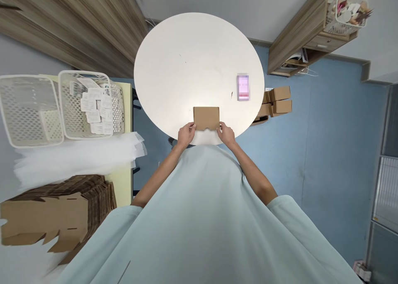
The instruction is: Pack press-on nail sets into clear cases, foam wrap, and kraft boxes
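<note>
A small brown cardboard box (206, 117), its lid down, rests on the round white table (192, 47) close to the edge nearest my body. My left hand (186, 134) grips the box's near left corner, thumb and fingers closed on it. At the near right corner, my right hand (226, 134) pinches the box in the same way. The box's near edge, with a small notch in its middle, faces me. What lies inside the box is hidden.
A phone (243, 87) lies right on the table. Cardboard boxes (281, 100) are piled beyond its right edge. On the left stand white baskets (85, 135), one with white packets (96, 105), white sheets (81, 155) and stacked flat cartons (46, 217). A wooden cabinet (298, 31) stands far right.
</note>
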{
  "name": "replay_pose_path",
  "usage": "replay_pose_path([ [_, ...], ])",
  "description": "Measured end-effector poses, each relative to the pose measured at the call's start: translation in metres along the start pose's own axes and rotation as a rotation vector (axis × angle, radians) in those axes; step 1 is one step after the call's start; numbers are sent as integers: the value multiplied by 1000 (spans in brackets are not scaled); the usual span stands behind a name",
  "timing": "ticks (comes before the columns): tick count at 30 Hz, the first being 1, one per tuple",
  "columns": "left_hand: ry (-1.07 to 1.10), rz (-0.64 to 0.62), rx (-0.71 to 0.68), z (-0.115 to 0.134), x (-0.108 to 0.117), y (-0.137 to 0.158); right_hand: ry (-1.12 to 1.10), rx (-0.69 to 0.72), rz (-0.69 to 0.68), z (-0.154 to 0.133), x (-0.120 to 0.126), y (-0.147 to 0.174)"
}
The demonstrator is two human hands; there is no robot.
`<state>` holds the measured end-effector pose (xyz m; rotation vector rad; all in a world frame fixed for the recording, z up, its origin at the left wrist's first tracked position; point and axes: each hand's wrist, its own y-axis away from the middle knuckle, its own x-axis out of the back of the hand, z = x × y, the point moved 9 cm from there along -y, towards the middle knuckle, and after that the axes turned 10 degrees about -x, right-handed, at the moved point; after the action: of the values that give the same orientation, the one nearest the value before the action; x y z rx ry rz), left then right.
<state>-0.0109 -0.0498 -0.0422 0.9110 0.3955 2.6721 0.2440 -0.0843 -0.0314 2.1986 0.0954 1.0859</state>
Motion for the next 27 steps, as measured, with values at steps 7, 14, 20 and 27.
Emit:
replay_pose_path([
  [7, 55, 66, 160, -17, -7, 0, -242, -159, -19, 29, -18, -21],
  [14, 35, 75, 212, -25, -16, 1, -318, -185, -7, 40, -25, -31],
  [20, -38, 56, 165, -27, -18, -5, -267, -177, -23, 35, -26, -32],
  [27, -99, 57, 131, -29, -15, -15, -225, -157, -13, 27, -23, -36],
])
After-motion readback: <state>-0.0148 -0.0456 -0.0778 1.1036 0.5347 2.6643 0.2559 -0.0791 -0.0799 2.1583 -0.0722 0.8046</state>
